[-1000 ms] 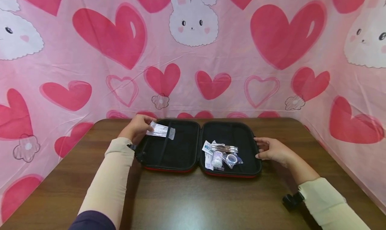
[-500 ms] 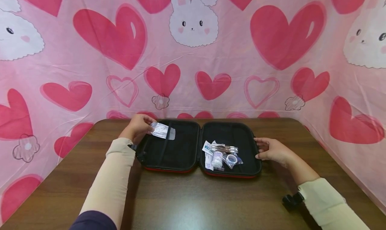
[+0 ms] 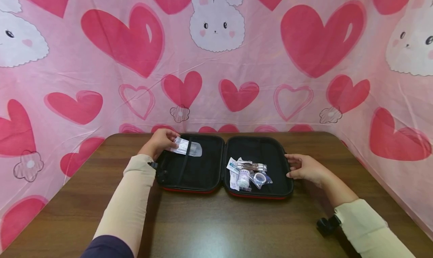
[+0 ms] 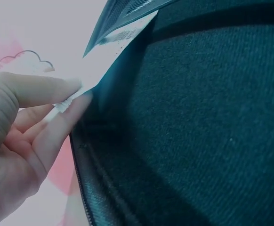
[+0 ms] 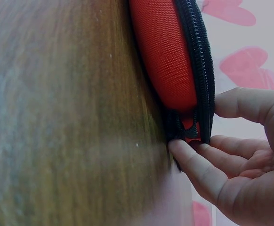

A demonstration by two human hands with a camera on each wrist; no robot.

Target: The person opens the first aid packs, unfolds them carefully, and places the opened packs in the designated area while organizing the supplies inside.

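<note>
A zip-up case (image 3: pixel 208 169), black inside and red outside, lies unfolded on the table. My left hand (image 3: pixel 158 142) pinches the near end of a flat white printed packet (image 3: pixel 194 149) between thumb and fingers. The packet runs beneath a dark elastic strap (image 3: pixel 184 164) in the case's left half, its far end showing past the strap. In the left wrist view, the packet (image 4: pixel 104 61) slants up under the band's edge. My right hand (image 3: pixel 306 169) grips the right rim of the case, thumb and fingers on either side of the zipper (image 5: pixel 205 70).
In the case's right half lie a small white bottle (image 3: pixel 243 179), a bagged roll of tape (image 3: pixel 259 180), a pack of thin sticks (image 3: pixel 252 166) and white packets (image 3: pixel 233 179). The wooden table (image 3: pixel 216 224) reaches back to a pink heart-patterned curtain (image 3: pixel 216 62).
My left hand has moved a little to the right, sliding the packet further under the strap, so more of its far end shows. The right hand stays at the rim.
</note>
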